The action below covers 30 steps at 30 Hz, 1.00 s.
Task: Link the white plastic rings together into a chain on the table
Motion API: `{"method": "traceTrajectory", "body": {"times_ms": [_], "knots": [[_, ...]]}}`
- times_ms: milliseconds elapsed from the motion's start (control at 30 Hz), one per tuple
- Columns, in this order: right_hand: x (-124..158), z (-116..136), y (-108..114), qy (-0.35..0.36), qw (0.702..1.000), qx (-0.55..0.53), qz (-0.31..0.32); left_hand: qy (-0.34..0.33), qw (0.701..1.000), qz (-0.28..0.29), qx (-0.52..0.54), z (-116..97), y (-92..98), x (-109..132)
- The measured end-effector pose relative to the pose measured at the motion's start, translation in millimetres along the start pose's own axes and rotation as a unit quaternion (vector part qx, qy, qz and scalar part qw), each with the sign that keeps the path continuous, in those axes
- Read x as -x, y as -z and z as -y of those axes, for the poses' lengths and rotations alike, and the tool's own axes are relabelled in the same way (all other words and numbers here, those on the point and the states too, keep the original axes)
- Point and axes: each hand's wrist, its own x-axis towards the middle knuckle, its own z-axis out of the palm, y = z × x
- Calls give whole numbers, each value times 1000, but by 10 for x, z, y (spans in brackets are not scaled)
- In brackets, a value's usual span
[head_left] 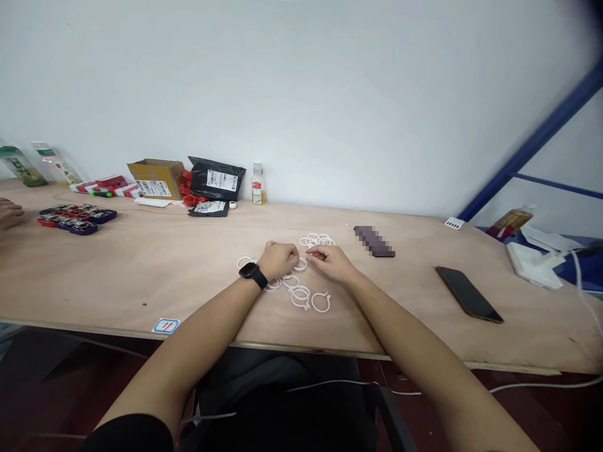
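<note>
My left hand, with a black watch on its wrist, has its fingers curled together at a white plastic ring, which seems to be held at the fingertips. Facing it from the right, my right hand has thumb and fingers pinched close to that ring. What the pinch holds is too small to make out. Below the hands lie several loose white rings with small clip-like tabs, some overlapping. Another cluster of white rings rests just beyond my hands. More rings are partly hidden behind my left hand and wrist.
Right of my hands lie a pixelated dark object and a black phone. At the back left stand a cardboard box, a black parcel bag and a small bottle. Another person's hand is at the far left.
</note>
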Motion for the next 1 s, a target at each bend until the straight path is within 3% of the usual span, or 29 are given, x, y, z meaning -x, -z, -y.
{"method": "traceTrajectory", "body": {"times_ms": [167, 467, 733, 1000], "knots": [[20, 40, 33, 18, 1000, 7, -15, 16, 998, -33, 57, 6, 31, -9], [19, 145, 35, 125, 989, 69, 36, 1, 988, -52, 147, 28, -17, -20], [2, 55, 43, 125, 988, 81, -37, -24, 992, -30, 123, -26, -2, -4], [-4, 62, 62, 108, 991, 78, -5, -26, 988, -69, 135, 3, -34, -31]]}}
